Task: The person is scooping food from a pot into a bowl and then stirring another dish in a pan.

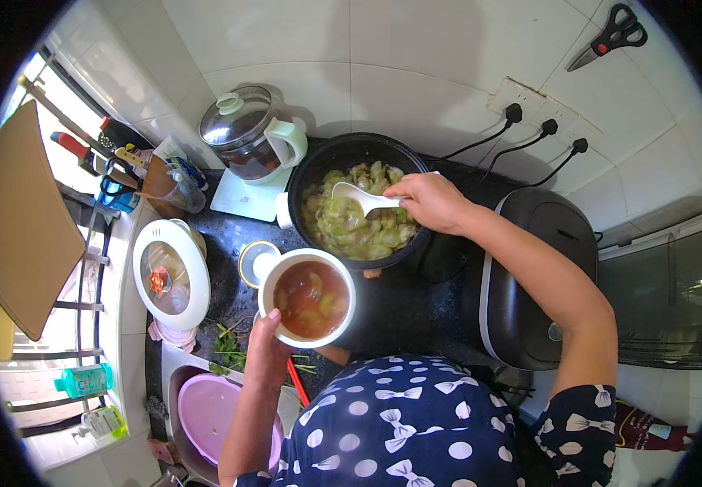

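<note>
My left hand (pixel 269 347) holds a white bowl (pixel 349 316) by its near left rim, the thumb on the edge. Reddish-brown broth with greenish pieces (pixel 312 298) fills much of the bowl. Beyond it stands a black cooking pot (pixel 302 243) with white handles, containing green vegetable pieces in sauce (pixel 381 243). My right hand (pixel 427 201) grips the handle of a white ladle (pixel 360 196) from the right, over the pot. The ladle's head rests among the green pieces. The bowl is in front of the pot's near left side.
A glass kettle (pixel 244 128) stands at the back left, near a white lid (pixel 202 268) and utensil holder (pixel 165 176). On the right is a black rice cooker (pixel 546 268). A purple basin (pixel 205 414) sits in the sink; green herbs (pixel 227 347) lie nearby.
</note>
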`<action>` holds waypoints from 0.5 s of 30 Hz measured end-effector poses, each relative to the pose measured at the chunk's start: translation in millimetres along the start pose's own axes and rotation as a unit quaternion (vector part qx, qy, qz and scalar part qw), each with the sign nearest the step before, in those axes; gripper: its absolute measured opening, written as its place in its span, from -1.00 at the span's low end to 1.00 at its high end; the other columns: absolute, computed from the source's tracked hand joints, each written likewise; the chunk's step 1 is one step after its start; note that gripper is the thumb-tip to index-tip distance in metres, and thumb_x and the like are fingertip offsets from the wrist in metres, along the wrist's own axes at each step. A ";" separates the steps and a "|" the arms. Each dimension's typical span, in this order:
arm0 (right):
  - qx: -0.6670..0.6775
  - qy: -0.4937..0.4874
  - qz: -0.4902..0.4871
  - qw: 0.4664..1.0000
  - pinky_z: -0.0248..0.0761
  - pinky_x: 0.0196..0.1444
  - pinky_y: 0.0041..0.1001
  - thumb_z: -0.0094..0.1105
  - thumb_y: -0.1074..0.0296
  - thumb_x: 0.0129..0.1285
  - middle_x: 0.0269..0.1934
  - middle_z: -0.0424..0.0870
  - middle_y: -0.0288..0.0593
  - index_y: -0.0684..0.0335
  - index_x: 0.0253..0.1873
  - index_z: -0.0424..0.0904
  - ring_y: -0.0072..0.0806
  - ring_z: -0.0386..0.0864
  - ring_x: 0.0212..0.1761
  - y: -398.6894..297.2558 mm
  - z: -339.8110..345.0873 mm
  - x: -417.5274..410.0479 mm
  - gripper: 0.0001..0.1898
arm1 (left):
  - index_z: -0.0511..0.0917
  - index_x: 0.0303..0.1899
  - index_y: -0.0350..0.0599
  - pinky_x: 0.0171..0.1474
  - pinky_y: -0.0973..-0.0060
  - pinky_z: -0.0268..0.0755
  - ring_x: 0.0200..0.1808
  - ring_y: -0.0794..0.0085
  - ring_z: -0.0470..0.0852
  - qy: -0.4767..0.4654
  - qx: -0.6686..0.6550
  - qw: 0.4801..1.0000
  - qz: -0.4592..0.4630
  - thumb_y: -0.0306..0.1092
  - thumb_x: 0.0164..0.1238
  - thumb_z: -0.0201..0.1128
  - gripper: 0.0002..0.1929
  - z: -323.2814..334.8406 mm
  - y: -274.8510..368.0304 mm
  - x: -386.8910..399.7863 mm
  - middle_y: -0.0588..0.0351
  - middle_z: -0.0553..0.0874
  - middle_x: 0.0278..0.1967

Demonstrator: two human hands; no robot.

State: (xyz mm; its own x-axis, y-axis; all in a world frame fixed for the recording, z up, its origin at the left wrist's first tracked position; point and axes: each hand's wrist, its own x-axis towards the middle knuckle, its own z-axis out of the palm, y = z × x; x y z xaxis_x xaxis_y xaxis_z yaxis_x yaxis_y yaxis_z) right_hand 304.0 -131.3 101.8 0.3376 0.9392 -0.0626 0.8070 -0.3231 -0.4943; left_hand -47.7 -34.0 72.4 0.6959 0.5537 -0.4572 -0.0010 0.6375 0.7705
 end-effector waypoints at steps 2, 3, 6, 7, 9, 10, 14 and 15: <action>0.012 0.010 -0.022 1.000 0.50 -0.05 -0.21 0.15 0.46 0.27 -0.17 0.69 -0.07 0.14 0.06 0.69 -0.09 0.66 -0.14 0.9 0.0 -11.0 -0.72 | 0.25 0.41 -0.23 0.38 0.09 0.33 0.35 0.13 0.48 -0.005 0.000 1.000 0.003 0.04 0.38 0.17 -0.28 0.3 -1.0 1.8 -0.10 0.48 0.33; -0.002 0.026 -0.052 0.998 0.50 -0.07 -0.22 0.14 0.48 0.26 -0.20 0.68 -0.07 0.15 0.06 0.68 -0.11 0.66 -0.16 -3.2 -2.3 -18.0 -0.71 | 0.25 0.41 -0.23 0.37 0.08 0.33 0.34 0.13 0.48 -0.007 -0.001 1.000 0.006 0.04 0.38 0.17 -0.28 0.7 -1.6 2.6 -0.10 0.48 0.32; -0.060 0.043 -0.130 0.989 0.50 -0.12 -0.25 0.13 0.51 0.23 -0.26 0.63 -0.09 0.17 0.05 0.66 -0.14 0.65 -0.20 -18.7 -6.0 -37.5 -0.70 | 0.26 0.41 -0.24 0.36 0.08 0.34 0.33 0.13 0.50 -0.006 -0.001 1.000 0.006 0.04 0.38 0.17 -0.29 0.7 -0.3 1.5 -0.12 0.48 0.32; -0.103 0.046 -0.176 0.978 0.50 -0.15 -0.26 0.13 0.52 0.20 -0.30 0.60 -0.09 0.19 0.05 0.65 -0.15 0.64 -0.22 -22.5 -5.4 -43.6 -0.69 | 0.26 0.41 -0.24 0.36 0.08 0.34 0.33 0.13 0.50 -0.007 -0.001 1.000 0.006 0.04 0.38 0.17 -0.29 1.4 0.4 1.2 -0.12 0.48 0.32; -0.147 0.063 -0.235 0.959 0.48 -0.21 -0.30 0.14 0.51 0.14 -0.34 0.56 -0.15 0.22 0.03 0.63 -0.22 0.62 -0.28 -30.2 -2.0 -53.1 -0.68 | 0.26 0.40 -0.25 0.35 0.09 0.36 0.32 0.13 0.51 -0.002 0.005 1.000 0.006 0.05 0.39 0.16 -0.29 2.0 1.0 0.8 -0.13 0.49 0.32; -0.162 0.078 -0.266 0.947 0.49 -0.23 -0.31 0.13 0.47 0.14 -0.35 0.56 -0.15 0.26 -0.02 0.63 -0.23 0.63 -0.30 -36.2 -2.9 -57.6 -0.72 | 0.26 0.40 -0.25 0.35 0.09 0.36 0.32 0.13 0.51 -0.002 0.005 1.000 0.006 0.05 0.39 0.16 -0.29 1.3 0.5 1.3 -0.13 0.49 0.32; -0.221 0.122 -0.312 0.916 0.45 -0.31 -0.36 0.14 0.40 0.14 -0.39 0.54 -0.22 0.28 -0.08 0.62 -0.34 0.61 -0.37 -43.6 -11.2 -58.6 -0.75 | 0.26 0.40 -0.26 0.34 0.11 0.39 0.30 0.14 0.54 -0.008 0.009 1.000 0.012 0.05 0.39 0.15 -0.29 -0.4 -0.2 1.6 -0.12 0.50 0.30; -0.236 0.140 -0.305 0.912 0.43 -0.33 -0.35 0.15 0.40 0.14 -0.40 0.54 -0.24 0.27 -0.10 0.63 -0.36 0.61 -0.37 -42.8 -13.5 -54.8 -0.77 | 0.26 0.40 -0.26 0.33 0.12 0.40 0.29 0.14 0.55 -0.010 0.011 1.000 0.015 0.05 0.40 0.14 -0.29 0.0 0.0 1.9 -0.12 0.51 0.30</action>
State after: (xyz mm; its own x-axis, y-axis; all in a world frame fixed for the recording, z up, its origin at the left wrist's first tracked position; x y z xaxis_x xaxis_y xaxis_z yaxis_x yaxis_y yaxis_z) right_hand 257.5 -170.4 138.2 -0.1878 0.9155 0.3559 0.9822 0.1742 0.0704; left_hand -46.3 -32.9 71.5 0.7105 0.5605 -0.4253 -0.0061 0.6094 0.7929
